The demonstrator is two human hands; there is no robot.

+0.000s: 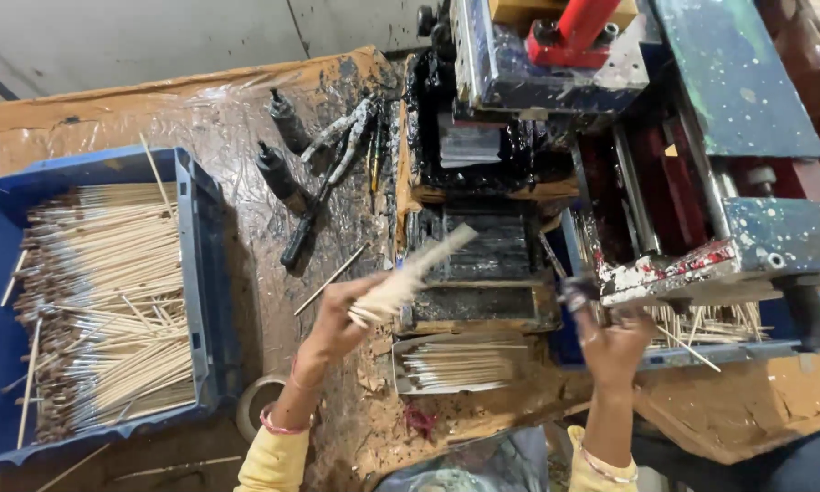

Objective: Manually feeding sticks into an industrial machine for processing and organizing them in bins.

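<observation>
My left hand [337,323] grips a bundle of thin pale sticks [410,271], held slanting up to the right above the ink-stained machine bed [483,273]. My right hand [610,342] is raised at the machine's front, fingers curled by a small dark knob [576,293]; whether it holds it is blurred. Below and between the hands a small metal tray [456,364] holds several sticks lying flat. At the left, a blue crate [205,273] is filled with many such sticks [109,310].
A paint-splattered machine [702,182] with a red part [574,32] fills the upper right. Dark tools and pliers [323,178] lie on the plastic-covered table [155,109]. More sticks [711,323] sit in a blue tray under the machine. A tape roll [255,405] lies near my left arm.
</observation>
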